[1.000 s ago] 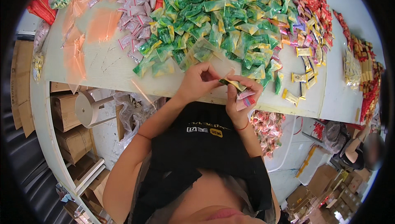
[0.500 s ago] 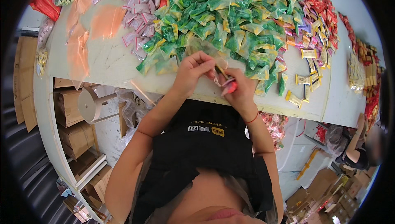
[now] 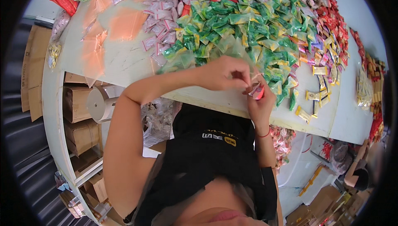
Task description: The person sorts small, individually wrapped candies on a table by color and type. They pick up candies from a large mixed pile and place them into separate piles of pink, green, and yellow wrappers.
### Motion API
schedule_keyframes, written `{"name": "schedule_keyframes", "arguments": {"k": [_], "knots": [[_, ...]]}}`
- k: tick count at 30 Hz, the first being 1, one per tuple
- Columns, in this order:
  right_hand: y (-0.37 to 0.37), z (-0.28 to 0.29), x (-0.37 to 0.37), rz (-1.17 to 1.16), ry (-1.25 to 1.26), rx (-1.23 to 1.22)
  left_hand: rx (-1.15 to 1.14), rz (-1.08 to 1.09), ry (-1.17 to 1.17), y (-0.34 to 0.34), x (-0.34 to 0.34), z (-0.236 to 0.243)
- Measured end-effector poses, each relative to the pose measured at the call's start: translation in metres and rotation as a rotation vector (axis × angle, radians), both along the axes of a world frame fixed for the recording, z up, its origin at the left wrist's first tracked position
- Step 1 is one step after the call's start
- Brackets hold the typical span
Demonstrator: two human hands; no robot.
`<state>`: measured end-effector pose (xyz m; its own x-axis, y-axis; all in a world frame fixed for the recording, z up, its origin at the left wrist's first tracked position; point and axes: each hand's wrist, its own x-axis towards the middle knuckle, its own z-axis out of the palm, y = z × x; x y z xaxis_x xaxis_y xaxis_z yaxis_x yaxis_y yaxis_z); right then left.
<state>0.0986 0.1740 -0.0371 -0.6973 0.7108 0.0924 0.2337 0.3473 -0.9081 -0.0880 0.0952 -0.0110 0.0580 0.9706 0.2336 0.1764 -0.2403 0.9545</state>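
Observation:
My left hand (image 3: 232, 73) reaches across to the right, its fingers curled in a pinch close to my right hand. What the pinch holds, if anything, cannot be made out. My right hand (image 3: 262, 103) is closed around a small red packet (image 3: 257, 92), with pale bits showing at its upper end. Just beyond the hands, a clear plastic bag (image 3: 233, 48) lies against a big heap of green and yellow wrapped packets (image 3: 215, 23).
Pink-and-white sachets (image 3: 163, 18) and orange translucent sheets (image 3: 126, 23) lie to the left of the heap. Yellow-wrapped bars (image 3: 313, 95) and red packets (image 3: 336, 27) are at the right. Cardboard boxes (image 3: 81, 137) fill a shelf below the table. Another person's arm (image 3: 355, 166) shows at far right.
My left hand has moved right, and its forearm now crosses along the table edge. My right hand keeps the red packet. The whole view has shifted slightly.

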Motion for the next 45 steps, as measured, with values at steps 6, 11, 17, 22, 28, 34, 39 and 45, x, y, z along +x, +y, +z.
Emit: {"name": "schedule_keyframes", "arguments": {"k": [6,11,17,22,28,34,39,45], "knots": [[0.005,0.026,0.007,0.132,0.124,-0.415,-0.176,0.223,-0.014,-0.016,0.022,0.022],[0.004,0.048,0.014,0.368,0.188,-0.640,-0.328,0.264,-0.415,-0.040,0.029,0.034],[-0.020,0.029,0.014,0.325,-0.042,0.262,-0.320,0.325,-0.711,-0.066,0.088,0.011],[-0.017,0.030,0.022,0.348,-0.130,0.258,-0.242,0.548,-0.576,-0.062,0.102,-0.015],[-0.018,0.021,0.034,0.330,0.137,-0.144,-0.277,0.572,-0.668,-0.066,0.093,-0.012],[-0.010,0.007,0.041,0.216,-0.012,-0.206,-0.063,0.668,-0.010,-0.056,0.112,-0.008],[-0.006,0.020,0.039,0.080,0.262,-0.958,-0.135,0.648,-0.190,-0.060,0.115,-0.020],[-0.015,0.003,0.045,0.069,0.062,-0.304,-0.095,0.513,-0.145,-0.061,0.116,-0.014]]}}
